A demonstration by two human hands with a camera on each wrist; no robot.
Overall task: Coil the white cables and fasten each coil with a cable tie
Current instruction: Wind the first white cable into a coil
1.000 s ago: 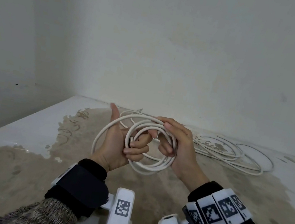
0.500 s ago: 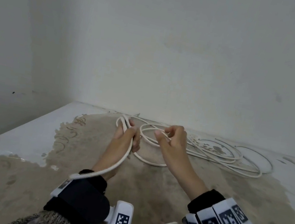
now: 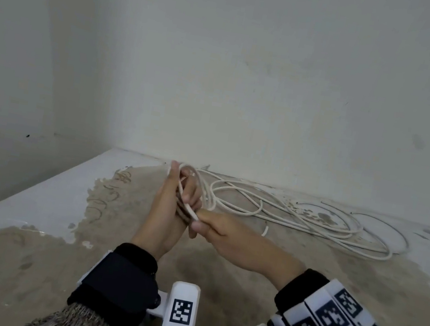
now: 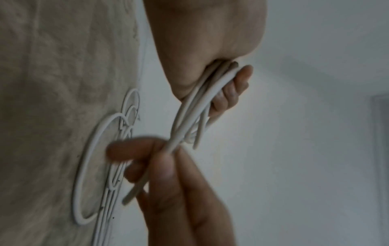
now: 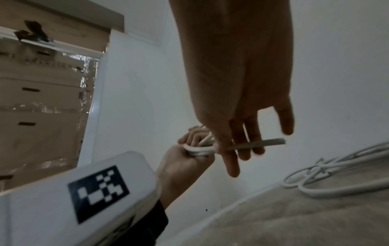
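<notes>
My left hand (image 3: 172, 207) is raised thumb-up over the table, its fingers curled round a small coil of white cable (image 3: 190, 184). In the left wrist view the coil (image 4: 195, 106) hangs bunched from the curled fingers (image 4: 233, 86). My right hand (image 3: 214, 228) reaches in from the right and pinches the coil's free end (image 3: 192, 213) just beside the left fingers. The end (image 5: 263, 143) sticks out across the right fingers (image 5: 231, 159). More white cable (image 3: 298, 216) lies in loose loops on the table behind the hands.
The stained tabletop (image 3: 49, 263) meets the white wall (image 3: 277, 88) at the back, and its left edge (image 3: 16, 203) drops off. The loose loops (image 5: 336, 176) spread toward the back right. Taped cardboard boxes (image 5: 42, 99) stand off to the side.
The coil, held wide between both hands a second ago, is now bunched edge-on in my left hand. My right hand left the loops and took the cable's free end.
</notes>
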